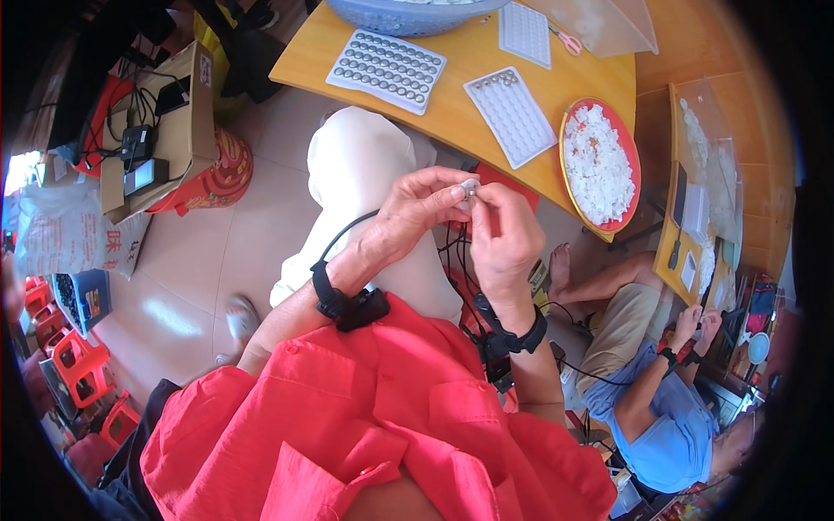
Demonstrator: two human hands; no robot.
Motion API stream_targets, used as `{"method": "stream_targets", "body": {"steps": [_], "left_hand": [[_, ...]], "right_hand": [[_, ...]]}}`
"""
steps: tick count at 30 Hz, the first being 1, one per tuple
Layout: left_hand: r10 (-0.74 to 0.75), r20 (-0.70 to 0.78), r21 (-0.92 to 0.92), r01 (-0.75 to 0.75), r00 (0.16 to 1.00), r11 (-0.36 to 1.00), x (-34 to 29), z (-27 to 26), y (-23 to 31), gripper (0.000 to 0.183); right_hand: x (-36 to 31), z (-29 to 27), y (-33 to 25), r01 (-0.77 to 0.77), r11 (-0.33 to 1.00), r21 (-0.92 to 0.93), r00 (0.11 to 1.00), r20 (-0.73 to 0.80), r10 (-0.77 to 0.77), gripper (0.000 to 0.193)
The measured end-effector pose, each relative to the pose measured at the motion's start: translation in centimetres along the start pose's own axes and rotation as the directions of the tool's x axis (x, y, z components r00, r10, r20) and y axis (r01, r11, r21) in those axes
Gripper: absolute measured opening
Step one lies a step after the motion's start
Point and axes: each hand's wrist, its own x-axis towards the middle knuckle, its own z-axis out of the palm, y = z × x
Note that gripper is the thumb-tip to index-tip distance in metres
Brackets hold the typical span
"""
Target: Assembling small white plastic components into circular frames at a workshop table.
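In front of my lap, both hands meet around a small whitish piece [469, 196] with a tiny metallic part on it. My left hand [407, 210] pinches it between thumb and fingers, and my right hand [507, 229] has its fingertips closed on the right side of the same piece. Fingers cover much of it, so its exact kind cannot be told. Beyond my hands, on the yellow table [465, 97], lies a white tray [532, 137] with a few small metallic pieces at its far end. Left of it, another white tray [346, 82] carries rows of round metallic pieces.
A red oval tray [637, 165] heaped with small white pieces stands at the table's right end. Farther back are a blue basin [404, 21], a third white tray [526, 36] and pink-handled scissors [569, 42]. A co-worker in blue [656, 417] sits right; a cardboard box [198, 130] stands left.
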Motion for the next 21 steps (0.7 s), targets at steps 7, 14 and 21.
{"method": "stream_targets", "body": {"steps": [7, 14, 21], "left_hand": [[-0.018, 0.043, -0.05, 0.02, 0.999, 0.999, 0.2, -0.4, -0.4, 0.027], [-0.023, 0.047, -0.026, 0.024, 0.999, 0.999, 0.3, -0.2, -0.3, 0.026], [-0.017, 0.037, -0.003, 0.017, 0.999, 1.0, 0.2, 0.1, 0.0, 0.026]], "right_hand": [[0.4, -0.6, 0.5, -0.229, 0.945, 0.233, 0.973, 0.04, 0.225, 0.016], [-0.3, -0.1, 0.8, -0.159, 0.981, 0.107, 0.987, 0.032, 0.156, 0.018], [-0.9, 0.2, 0.5, -0.025, 0.996, -0.085, 1.0, 0.015, 0.026, 0.02]]}}
